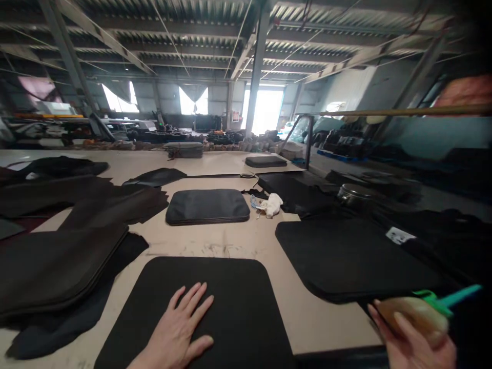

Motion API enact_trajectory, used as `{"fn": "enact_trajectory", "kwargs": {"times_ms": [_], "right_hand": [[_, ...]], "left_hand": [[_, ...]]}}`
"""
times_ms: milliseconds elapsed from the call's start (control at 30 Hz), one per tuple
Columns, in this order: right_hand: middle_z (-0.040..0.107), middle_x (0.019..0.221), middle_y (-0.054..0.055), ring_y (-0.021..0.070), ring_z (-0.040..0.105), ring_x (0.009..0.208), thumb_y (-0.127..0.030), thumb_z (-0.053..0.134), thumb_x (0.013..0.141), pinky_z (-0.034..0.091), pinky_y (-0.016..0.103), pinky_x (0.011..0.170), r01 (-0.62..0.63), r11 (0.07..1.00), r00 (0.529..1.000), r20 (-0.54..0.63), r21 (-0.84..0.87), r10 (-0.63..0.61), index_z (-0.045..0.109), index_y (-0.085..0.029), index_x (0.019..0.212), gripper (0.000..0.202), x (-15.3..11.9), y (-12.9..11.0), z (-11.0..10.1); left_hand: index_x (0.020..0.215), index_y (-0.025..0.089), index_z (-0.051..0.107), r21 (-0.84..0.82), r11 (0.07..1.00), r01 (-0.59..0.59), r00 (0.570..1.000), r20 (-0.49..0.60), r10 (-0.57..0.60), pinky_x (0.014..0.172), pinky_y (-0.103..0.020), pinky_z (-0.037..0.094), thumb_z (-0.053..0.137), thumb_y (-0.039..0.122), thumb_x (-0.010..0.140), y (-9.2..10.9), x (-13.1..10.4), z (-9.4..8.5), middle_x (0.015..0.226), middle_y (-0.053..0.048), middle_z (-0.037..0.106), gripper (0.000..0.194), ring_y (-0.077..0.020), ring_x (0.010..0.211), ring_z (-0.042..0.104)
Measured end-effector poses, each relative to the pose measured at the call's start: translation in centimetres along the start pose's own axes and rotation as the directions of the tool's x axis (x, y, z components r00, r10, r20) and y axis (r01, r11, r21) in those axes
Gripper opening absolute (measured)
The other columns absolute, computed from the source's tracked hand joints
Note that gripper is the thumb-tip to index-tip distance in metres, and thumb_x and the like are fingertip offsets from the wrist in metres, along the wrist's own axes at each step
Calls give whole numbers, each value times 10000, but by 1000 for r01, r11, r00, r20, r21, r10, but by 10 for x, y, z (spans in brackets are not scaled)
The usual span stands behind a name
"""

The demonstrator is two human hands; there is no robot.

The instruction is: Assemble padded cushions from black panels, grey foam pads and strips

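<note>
My left hand (182,325) lies with fingers spread, palm down on a black panel (234,297) with rounded corners at the front of the table. Wrapped in my right hand (417,341), at the lower right, is a rounded brown bottle-like thing (409,312). It has a green collar and a blue-green spout or stick pointing right; the exact kind is blurred. Just beyond that hand is a stack of black panels (353,256). A smaller pile of dark panels (208,205) sits past the front panel.
Dark leather-like sheets (57,266) overlap on the left. A crumpled white cloth (272,205) lies near mid-table. At the right stand a metal-rimmed round container (353,192) and a white label (400,236). Farther back are a grey stack (184,149) and a steel post (257,77).
</note>
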State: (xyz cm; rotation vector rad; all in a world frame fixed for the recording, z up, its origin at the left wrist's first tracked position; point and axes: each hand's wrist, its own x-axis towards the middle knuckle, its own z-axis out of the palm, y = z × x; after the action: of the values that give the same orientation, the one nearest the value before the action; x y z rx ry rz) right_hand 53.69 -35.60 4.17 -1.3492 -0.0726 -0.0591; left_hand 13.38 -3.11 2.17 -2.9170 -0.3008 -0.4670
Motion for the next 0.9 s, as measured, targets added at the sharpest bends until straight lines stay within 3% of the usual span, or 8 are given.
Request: {"fn": "enact_trajectory", "kwargs": {"times_ms": [133, 233, 300, 433, 567, 700, 800, 900], "right_hand": [[698, 1330, 32, 389, 657, 1257, -469, 931, 653, 602, 547, 1002, -5, 1000, 971, 237, -21, 10, 662, -449, 1297, 698, -30, -31, 24], [713, 1287, 43, 279, 724, 1123, -367, 967, 642, 653, 293, 844, -55, 993, 888, 450, -102, 95, 681, -390, 1355, 768, -46, -42, 53], [704, 1291, 40, 225, 719, 1065, -341, 976, 630, 634, 230, 815, -57, 991, 813, 571, -120, 116, 673, -343, 1390, 819, -60, -44, 82], [704, 1222, 42, 213, 673, 1022, -361, 953, 652, 605, 244, 769, -52, 996, 638, 765, -76, 92, 713, -275, 1316, 712, -103, -41, 156], [701, 1179, 56, 242, 660, 969, -520, 876, 758, 538, 240, 615, -75, 995, 437, 895, -64, 91, 712, -260, 1262, 590, -163, -26, 226], [680, 1022, 35, 191, 605, 764, -637, 780, 850, 418, 213, 481, -93, 987, 278, 948, -132, 153, 681, -263, 1230, 542, -217, -5, 266], [670, 1023, 45, 185, 596, 744, -624, 787, 850, 423, 219, 481, -180, 976, 240, 957, -121, 163, 671, -250, 1202, 526, -240, 1, 276], [675, 1044, 59, 188, 596, 745, -618, 804, 838, 429, 227, 487, -251, 964, 281, 947, -87, 159, 681, -241, 1179, 523, -241, -5, 276]], "left_hand": [[1649, 345, 364, -135, 984, 116, 982, 166, -93, 1261, -454, 255, 360, 713, 1039, 4, 1, -12, 1722, -54, 358, 712, -250, 1568, 380], [1627, 315, 410, -225, 956, 187, 965, 224, -136, 1285, -492, 196, 308, 749, 1027, 5, 2, -14, 1737, -79, 323, 747, -260, 1606, 307], [1627, 294, 410, -262, 943, 205, 962, 233, -144, 1297, -501, 155, 280, 759, 1025, 4, 1, -12, 1744, -91, 302, 772, -259, 1622, 267], [1621, 266, 422, -281, 938, 205, 965, 216, -146, 1296, -504, 136, 264, 765, 1021, 4, -1, -11, 1735, -107, 324, 796, -268, 1619, 267], [1605, 255, 445, -279, 938, 205, 970, 187, -156, 1269, -502, 175, 284, 737, 1035, 5, -2, -11, 1716, -107, 370, 764, -284, 1590, 314], [1633, 266, 399, -324, 913, 249, 959, 212, -187, 1206, -478, 271, 305, 758, 1020, 9, -5, -9, 1666, -114, 448, 792, -302, 1518, 397], [1627, 266, 401, -341, 897, 282, 954, 197, -226, 1211, -478, 265, 320, 802, 989, 12, -4, -6, 1657, -105, 461, 837, -300, 1531, 360], [1603, 248, 443, -326, 897, 298, 949, 201, -242, 1252, -518, 190, 286, 790, 1001, 9, 3, -2, 1673, -113, 437, 826, -305, 1556, 319]]}}
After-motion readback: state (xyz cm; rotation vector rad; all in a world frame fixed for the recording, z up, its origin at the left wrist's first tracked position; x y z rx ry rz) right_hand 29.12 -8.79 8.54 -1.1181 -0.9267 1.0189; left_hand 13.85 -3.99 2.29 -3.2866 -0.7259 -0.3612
